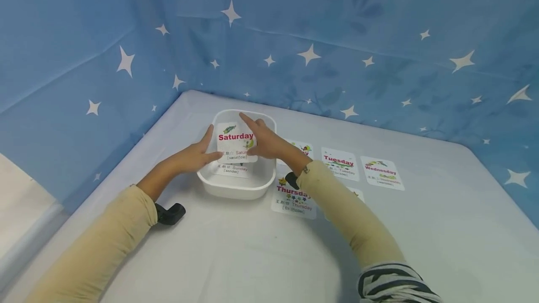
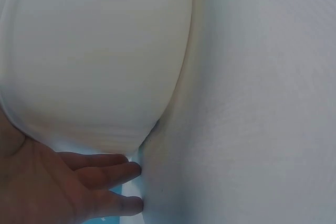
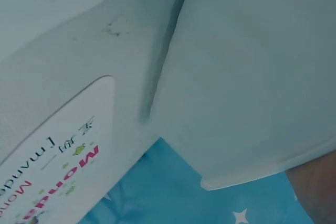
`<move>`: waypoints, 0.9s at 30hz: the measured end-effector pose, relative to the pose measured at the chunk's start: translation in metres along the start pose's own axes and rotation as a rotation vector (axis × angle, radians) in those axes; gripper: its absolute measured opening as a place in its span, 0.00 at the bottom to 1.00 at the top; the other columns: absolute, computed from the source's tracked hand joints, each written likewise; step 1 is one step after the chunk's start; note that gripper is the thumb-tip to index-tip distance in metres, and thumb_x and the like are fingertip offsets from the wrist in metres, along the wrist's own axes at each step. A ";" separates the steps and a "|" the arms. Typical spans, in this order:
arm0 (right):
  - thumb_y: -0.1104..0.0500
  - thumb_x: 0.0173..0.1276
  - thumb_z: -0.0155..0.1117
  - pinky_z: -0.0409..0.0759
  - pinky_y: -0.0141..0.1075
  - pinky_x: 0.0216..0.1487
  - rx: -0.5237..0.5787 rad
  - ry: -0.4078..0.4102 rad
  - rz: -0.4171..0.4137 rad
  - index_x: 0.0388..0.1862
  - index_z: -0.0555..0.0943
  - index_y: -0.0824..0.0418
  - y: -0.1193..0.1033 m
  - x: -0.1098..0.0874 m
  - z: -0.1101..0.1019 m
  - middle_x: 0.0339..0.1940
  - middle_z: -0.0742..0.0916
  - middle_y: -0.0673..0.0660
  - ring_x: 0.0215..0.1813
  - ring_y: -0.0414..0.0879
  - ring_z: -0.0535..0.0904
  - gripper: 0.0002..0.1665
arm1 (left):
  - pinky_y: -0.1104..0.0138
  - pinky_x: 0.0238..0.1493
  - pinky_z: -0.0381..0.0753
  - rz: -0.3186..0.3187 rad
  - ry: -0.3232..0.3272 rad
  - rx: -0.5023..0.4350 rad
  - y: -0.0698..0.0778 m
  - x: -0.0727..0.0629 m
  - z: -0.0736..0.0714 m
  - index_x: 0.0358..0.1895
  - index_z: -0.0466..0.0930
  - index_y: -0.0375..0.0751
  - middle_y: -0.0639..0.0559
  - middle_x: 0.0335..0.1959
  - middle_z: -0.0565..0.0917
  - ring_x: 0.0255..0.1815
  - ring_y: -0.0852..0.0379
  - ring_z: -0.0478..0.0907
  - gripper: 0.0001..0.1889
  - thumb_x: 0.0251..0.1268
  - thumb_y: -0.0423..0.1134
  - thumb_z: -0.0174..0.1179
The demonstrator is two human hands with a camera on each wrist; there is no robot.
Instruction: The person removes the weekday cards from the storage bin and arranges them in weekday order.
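Note:
A white plastic basin stands on the table. Over its inside is a white card printed "Saturday", overlapping a "Sunday" card beneath. My right hand reaches over the basin. Its thumb lies on the Saturday card's right side, and the index finger stretches towards the far rim; the other fingers are mostly hidden. At the left rim is my left hand, its thumb tip by the card's lower left corner. In the left wrist view, this hand's fingers lie fairly straight along the basin's outside.
Right of the basin lie a Tuesday card, a Wednesday card and a Thursday card. A Monday card shows in the right wrist view; another is mostly under my sleeve. A blue star-patterned curtain hangs behind the white table.

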State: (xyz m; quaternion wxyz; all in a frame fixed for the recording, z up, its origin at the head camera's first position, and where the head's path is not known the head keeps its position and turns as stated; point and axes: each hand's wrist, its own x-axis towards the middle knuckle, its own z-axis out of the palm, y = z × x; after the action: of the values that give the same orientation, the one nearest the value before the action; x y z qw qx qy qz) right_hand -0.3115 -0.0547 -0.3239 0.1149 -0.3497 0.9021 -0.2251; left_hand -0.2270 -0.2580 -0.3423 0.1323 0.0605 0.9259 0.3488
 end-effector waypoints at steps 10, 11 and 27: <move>0.66 0.62 0.60 0.79 0.39 0.37 0.225 0.016 -0.021 0.73 0.33 0.42 0.006 -0.011 -0.007 0.53 0.79 0.60 0.37 0.47 0.81 0.56 | 0.63 0.37 0.71 -0.009 -0.006 0.018 0.002 0.003 0.003 0.69 0.16 0.41 0.31 0.72 0.39 0.40 0.46 0.75 0.44 0.70 0.50 0.42; 0.66 0.62 0.60 0.80 0.40 0.37 0.234 0.016 -0.016 0.73 0.33 0.42 0.006 -0.011 -0.007 0.54 0.79 0.60 0.36 0.48 0.81 0.56 | 0.64 0.36 0.71 -0.008 -0.009 0.016 0.002 0.003 0.003 0.69 0.16 0.41 0.31 0.71 0.39 0.39 0.47 0.76 0.44 0.70 0.50 0.42; 0.67 0.63 0.59 0.79 0.40 0.33 0.374 0.037 -0.014 0.73 0.36 0.39 0.005 -0.028 -0.019 0.60 0.73 0.59 0.47 0.49 0.81 0.55 | 0.65 0.34 0.71 -0.014 -0.006 0.015 0.001 0.003 -0.001 0.68 0.15 0.41 0.30 0.71 0.38 0.33 0.49 0.75 0.45 0.69 0.51 0.42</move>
State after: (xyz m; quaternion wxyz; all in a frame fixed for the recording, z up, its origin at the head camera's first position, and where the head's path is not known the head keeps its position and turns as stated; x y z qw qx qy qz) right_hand -0.3008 -0.0262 -0.3080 0.1595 -0.3243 0.8442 -0.3959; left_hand -0.2299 -0.2576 -0.3413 0.1368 0.0559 0.9284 0.3408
